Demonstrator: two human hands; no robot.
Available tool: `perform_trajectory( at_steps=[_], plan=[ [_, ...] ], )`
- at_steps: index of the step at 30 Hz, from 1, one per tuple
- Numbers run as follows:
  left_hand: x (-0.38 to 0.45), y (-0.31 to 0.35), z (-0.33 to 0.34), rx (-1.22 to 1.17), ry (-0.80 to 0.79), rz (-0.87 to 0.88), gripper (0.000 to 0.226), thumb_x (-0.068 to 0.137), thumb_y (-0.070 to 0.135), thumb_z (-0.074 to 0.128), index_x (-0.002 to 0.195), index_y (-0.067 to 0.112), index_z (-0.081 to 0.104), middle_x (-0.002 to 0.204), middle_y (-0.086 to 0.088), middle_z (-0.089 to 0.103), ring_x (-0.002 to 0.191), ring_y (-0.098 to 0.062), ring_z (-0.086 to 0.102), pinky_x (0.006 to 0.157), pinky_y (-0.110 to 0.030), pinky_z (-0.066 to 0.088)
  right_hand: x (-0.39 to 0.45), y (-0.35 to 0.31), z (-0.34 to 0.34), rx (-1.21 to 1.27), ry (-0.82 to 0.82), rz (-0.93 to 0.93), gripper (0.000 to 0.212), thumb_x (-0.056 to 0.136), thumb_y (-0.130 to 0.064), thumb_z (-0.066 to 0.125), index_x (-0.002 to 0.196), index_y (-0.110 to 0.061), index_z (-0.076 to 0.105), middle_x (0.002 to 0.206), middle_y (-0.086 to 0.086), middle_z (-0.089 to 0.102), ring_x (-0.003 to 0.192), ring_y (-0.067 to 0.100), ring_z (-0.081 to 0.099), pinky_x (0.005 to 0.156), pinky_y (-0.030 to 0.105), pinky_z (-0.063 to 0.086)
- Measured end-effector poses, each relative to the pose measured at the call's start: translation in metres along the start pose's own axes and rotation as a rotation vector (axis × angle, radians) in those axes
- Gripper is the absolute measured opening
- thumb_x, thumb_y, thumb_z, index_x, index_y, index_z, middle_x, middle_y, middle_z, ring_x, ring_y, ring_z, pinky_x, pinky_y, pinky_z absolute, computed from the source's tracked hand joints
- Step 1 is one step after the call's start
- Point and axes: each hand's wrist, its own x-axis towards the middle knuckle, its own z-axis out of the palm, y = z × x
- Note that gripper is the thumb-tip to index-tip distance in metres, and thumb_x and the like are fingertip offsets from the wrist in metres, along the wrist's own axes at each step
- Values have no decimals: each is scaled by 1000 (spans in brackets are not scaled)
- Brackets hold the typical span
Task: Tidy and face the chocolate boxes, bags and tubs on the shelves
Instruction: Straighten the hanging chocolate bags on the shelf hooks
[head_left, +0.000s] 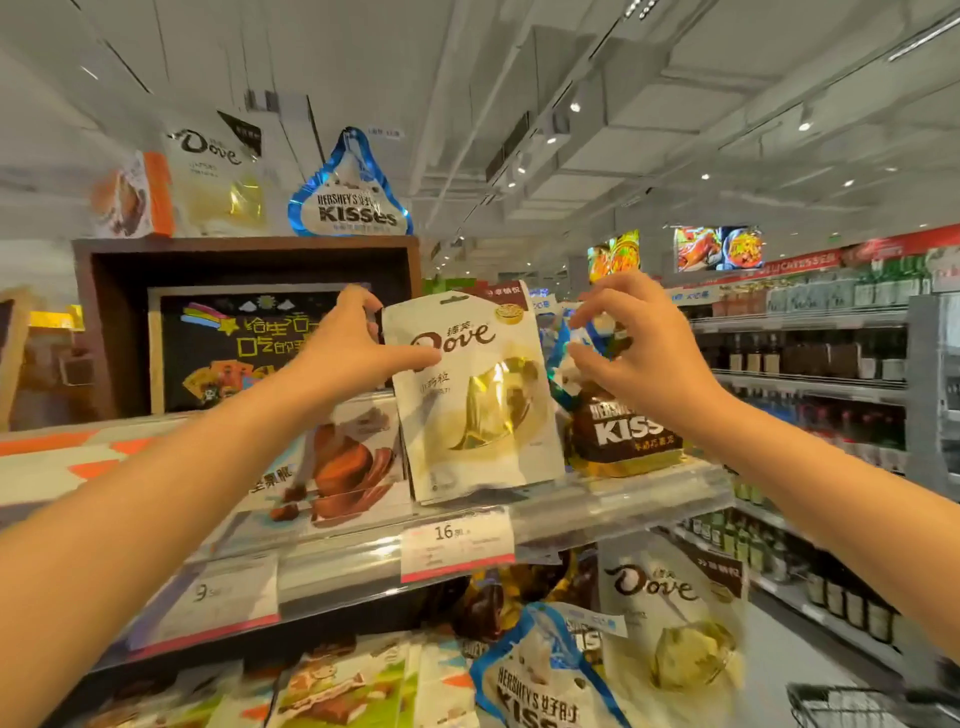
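Note:
A white and gold Dove bag stands upright on the clear shelf. My left hand pinches its upper left edge between thumb and fingers. To its right stands a brown Hershey's Kisses bag with a blue and white top. My right hand grips that top with curled fingers. A chocolate box with a picture of truffles leans left of the Dove bag, partly hidden by my left forearm.
On top of the brown display frame sit another Dove bag, a blue Kisses bag and an orange box. The lower shelf holds Kisses and Dove bags. Bottle shelves line the aisle at right.

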Motion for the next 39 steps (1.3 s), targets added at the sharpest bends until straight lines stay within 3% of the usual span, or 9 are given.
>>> perform_trajectory(
  at_steps=[4, 9, 12, 15, 18, 24, 29, 32, 39],
  plan=[
    [-2, 9, 25, -76, 6, -161, 99, 42, 48, 88, 118, 22, 30, 95, 9, 53, 89, -9, 54, 70, -27, 43, -9, 56, -17, -8, 73, 51, 39, 72, -19, 78, 106, -10, 60, 118, 9, 48, 111, 23, 47, 88, 19, 32],
    [-14, 25, 48, 17, 200, -181, 114, 42, 33, 92, 132, 12, 25, 109, 0, 47, 102, -18, 46, 83, -32, 38, -17, 105, -15, 84, 17, 235, 82, 68, -31, 82, 133, -13, 35, 131, 9, 39, 121, 24, 42, 102, 34, 37],
    [-20, 32, 52, 52, 283, -249, 122, 44, 30, 92, 140, 8, 21, 129, -10, 47, 121, -27, 44, 98, -41, 38, -20, 118, -7, 275, -107, 390, 94, 65, -33, 83, 138, -15, 26, 127, 6, 47, 114, 21, 50, 94, 37, 43],
    [-25, 38, 49, 98, 336, -270, 95, 42, 31, 93, 120, 8, 44, 116, -8, 58, 108, -24, 55, 86, -39, 47, -20, 123, 0, 379, -148, 427, 86, 66, -35, 83, 133, -15, 33, 104, -3, 57, 97, 16, 57, 83, 33, 45],
    [-27, 42, 44, 20, 333, -283, 57, 47, 24, 92, 92, 14, 59, 96, -4, 68, 90, -17, 64, 73, -33, 53, -17, 125, 1, 376, -193, 406, 54, 68, -35, 81, 112, -15, 56, 97, -1, 66, 92, 17, 62, 84, 38, 51],
    [-31, 38, 37, -203, 267, -316, 29, 61, 15, 85, 85, 7, 70, 85, -2, 73, 81, -15, 70, 70, -30, 56, -11, 120, -1, 477, -244, 430, 10, 81, -28, 71, 81, -24, 62, 80, -7, 65, 83, 13, 62, 74, 30, 49],
    [-37, 44, 40, -301, 298, -261, 16, 76, 13, 75, 70, 10, 60, 87, -4, 71, 82, -15, 70, 69, -27, 55, -13, 121, -5, 397, -205, 365, 19, 84, -30, 67, 79, -12, 61, 76, -3, 62, 74, 14, 58, 64, 29, 47],
    [-45, 55, 44, -402, 330, -184, 14, 87, 12, 64, 78, 14, 54, 90, -6, 68, 80, -16, 67, 59, -24, 53, -19, 117, -8, 346, -116, 292, 21, 85, -32, 65, 82, -11, 61, 78, -1, 62, 79, 20, 60, 69, 36, 49],
    [-69, 95, 47, -483, 402, -33, 17, 87, 6, 62, 84, 18, 51, 83, -1, 69, 77, -12, 69, 62, -26, 57, -26, 111, -26, 399, 88, 198, 29, 85, -32, 65, 84, -3, 62, 82, 7, 66, 80, 24, 62, 73, 45, 52]
  ],
)
